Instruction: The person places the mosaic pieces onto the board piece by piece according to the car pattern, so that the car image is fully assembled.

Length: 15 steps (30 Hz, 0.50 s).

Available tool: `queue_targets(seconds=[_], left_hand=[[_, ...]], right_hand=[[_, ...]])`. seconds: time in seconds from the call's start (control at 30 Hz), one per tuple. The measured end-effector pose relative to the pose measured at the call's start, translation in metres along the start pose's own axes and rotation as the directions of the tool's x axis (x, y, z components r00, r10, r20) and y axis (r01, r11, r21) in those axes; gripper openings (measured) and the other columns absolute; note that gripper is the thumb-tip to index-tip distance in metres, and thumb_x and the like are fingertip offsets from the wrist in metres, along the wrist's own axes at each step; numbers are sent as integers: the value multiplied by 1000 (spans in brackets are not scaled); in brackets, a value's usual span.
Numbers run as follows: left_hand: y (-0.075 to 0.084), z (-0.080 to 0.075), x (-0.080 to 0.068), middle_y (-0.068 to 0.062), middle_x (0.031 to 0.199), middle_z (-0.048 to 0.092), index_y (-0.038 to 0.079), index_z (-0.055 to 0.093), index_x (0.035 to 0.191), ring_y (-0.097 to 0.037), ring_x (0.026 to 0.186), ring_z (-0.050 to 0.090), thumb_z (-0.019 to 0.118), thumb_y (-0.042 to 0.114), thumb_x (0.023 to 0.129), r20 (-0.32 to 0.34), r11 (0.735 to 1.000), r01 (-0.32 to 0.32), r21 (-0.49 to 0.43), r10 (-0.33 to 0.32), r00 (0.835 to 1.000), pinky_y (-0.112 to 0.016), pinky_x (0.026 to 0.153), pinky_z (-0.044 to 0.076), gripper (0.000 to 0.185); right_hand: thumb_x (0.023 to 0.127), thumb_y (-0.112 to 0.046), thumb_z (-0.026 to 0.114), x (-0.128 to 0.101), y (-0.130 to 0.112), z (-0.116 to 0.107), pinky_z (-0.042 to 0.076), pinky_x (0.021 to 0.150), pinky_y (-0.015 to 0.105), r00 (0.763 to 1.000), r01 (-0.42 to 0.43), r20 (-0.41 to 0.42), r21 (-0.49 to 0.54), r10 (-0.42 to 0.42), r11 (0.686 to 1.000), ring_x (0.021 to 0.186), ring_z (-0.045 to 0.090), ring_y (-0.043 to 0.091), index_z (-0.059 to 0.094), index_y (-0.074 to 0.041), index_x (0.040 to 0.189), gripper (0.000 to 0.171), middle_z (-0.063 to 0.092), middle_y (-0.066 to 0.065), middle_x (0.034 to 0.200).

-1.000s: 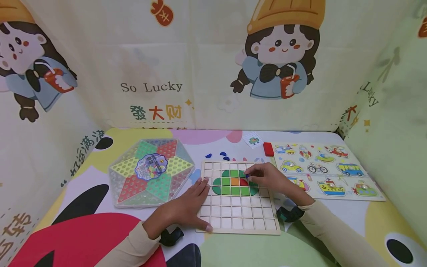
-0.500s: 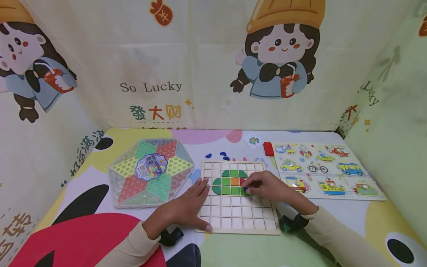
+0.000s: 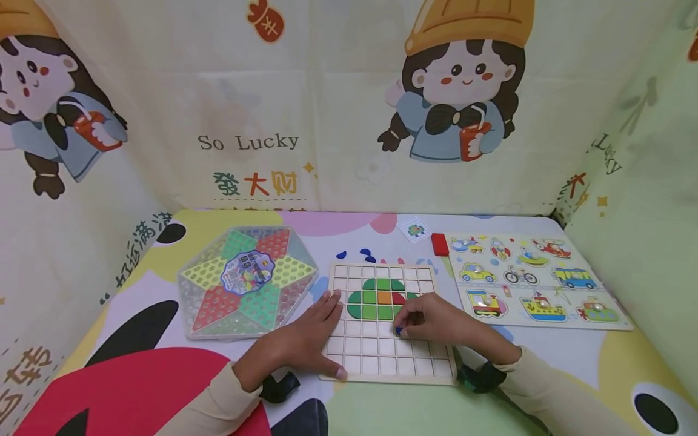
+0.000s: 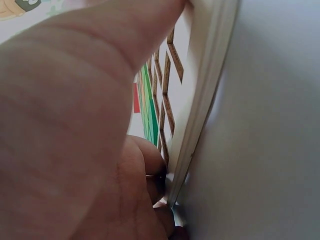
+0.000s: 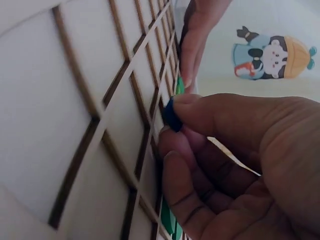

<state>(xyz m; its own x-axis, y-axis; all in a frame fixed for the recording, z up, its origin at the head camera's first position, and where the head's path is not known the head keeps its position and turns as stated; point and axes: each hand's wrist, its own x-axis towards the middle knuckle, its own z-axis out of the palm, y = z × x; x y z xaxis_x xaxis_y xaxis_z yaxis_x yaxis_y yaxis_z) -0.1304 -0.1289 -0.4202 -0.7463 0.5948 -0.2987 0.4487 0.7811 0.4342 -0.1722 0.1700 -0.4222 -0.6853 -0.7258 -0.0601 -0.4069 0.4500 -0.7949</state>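
A pale wooden grid board [image 3: 371,364] lies in the middle of the table, with green, orange and red tiles [image 3: 369,311] set in its upper cells. My left hand [image 3: 305,336] rests along the board's left edge, fingers extended and thumb at the lower left corner. Over the cells just below the tiles, my right hand [image 3: 436,321] pinches a small dark blue piece [image 5: 173,115] between thumb and fingers. In the right wrist view the piece is at the board's surface; whether it touches cannot be told. The right hand hides some tiles on the right.
Several loose blue pieces [image 3: 365,252] lie behind the board, near a small pattern card [image 3: 414,230] and a red block [image 3: 439,244]. To the left sits a hexagonal Chinese checkers box [image 3: 248,281]. A vehicle puzzle board [image 3: 537,278] occupies the right side.
My right hand has moved toward the front of the board with the blue piece, from the red tile's row to a row below the green tiles. The left hand has stayed in place.
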Motion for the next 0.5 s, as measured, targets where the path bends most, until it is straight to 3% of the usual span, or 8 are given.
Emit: queue_targets(seconds=[0.3,0.5], left_hand=[[0,0,0,-9,163,-4,4,12,156,-27,147,-9,71,67,73,2,1000,0,-6,0,1000,-49,115,12,119],[-1,0,1,-9,163,-4,4,13,156,-28,147,-9,71,67,74,-4,1000,-7,-4,7,1000,-49,115,13,118]], right_hand=[[85,-2,74,0,-6,4,52,70,24,999,15,-35,-109,-19,994,81,58,9,75,-13,93,14,65,-9,88],[84,-3,74,1,-11,4,51,70,24,998,-29,-64,-195,17,980,85,57,9,76,-12,91,12,66,-10,87]])
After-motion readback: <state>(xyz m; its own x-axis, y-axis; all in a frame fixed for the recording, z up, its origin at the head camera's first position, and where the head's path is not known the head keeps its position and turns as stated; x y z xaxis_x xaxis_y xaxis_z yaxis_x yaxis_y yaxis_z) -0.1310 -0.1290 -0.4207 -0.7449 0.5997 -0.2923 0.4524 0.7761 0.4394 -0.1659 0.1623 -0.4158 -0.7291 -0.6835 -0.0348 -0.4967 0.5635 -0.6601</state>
